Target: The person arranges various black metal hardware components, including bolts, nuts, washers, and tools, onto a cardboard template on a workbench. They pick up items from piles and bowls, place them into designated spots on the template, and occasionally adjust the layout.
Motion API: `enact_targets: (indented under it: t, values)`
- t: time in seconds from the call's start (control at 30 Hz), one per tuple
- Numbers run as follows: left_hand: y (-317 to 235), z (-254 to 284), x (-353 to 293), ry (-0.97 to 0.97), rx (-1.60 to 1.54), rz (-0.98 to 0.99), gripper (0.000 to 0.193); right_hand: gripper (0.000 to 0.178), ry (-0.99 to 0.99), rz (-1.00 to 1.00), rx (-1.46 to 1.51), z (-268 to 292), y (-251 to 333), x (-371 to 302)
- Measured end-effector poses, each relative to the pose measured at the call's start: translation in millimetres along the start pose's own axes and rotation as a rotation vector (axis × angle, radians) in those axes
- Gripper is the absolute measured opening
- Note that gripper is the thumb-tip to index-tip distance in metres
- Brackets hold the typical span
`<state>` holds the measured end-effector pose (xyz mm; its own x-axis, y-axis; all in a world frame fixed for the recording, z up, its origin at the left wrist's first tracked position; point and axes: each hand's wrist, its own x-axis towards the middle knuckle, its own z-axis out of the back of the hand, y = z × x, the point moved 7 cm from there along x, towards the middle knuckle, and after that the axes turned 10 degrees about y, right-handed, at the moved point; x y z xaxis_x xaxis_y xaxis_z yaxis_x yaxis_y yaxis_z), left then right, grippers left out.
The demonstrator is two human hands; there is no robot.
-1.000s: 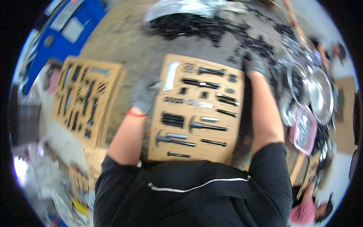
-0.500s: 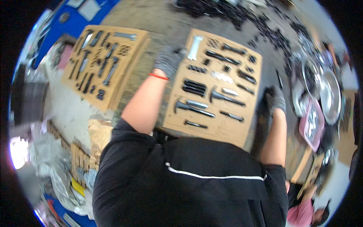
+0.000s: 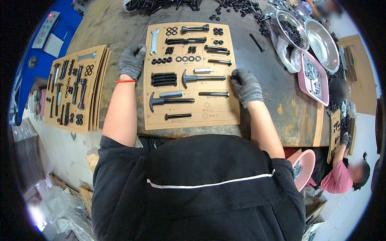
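A cardboard sheet (image 3: 217,114) lies on the table in front of me, with hardware fixed on it in rows. Among its parts are an open-end wrench (image 3: 154,41), two black T-shaped hooks (image 3: 203,78), a row of washers (image 3: 188,59), bolts (image 3: 214,94) and black studs (image 3: 164,79). My left hand (image 3: 132,62), in a grey glove, is closed at the sheet's left edge. Against the right edge, my right hand (image 3: 247,86), also gloved, has its fingers curled and slightly overlaps the cardboard. The fingertips of both hands are partly hidden.
More loaded cardboard sheets (image 3: 91,110) are stacked at the left. Loose black bolts (image 3: 173,5) lie at the back. One bolt (image 3: 257,42) lies apart. Metal bowls (image 3: 321,43) and a pink basket (image 3: 313,80) stand right. A person in pink (image 3: 337,176) works at lower right.
The cardboard sheet now sits straighter in view. My right hand has moved from the table beside the sheet to its right edge. My left hand remains at the left side; the view has shifted.
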<state>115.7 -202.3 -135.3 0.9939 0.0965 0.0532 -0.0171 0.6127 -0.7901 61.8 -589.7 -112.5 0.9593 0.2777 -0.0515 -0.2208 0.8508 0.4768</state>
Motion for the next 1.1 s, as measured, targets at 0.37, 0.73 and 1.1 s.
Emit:
enact_targets:
  t: [0.37,0.73,1.1]
  values:
    - [11,-5,2,0.026,-0.127,0.011,0.027,0.024,-0.053,0.018,0.037,-11,0,16]
    - [27,-1,8,0.018,0.095,0.058,0.041,0.02,-0.028,-0.035,0.121,1,16,-30]
    - [-5,2,-6,0.048,0.032,0.111,0.037,0.021,0.162,0.35,0.078,-47,78,-61]
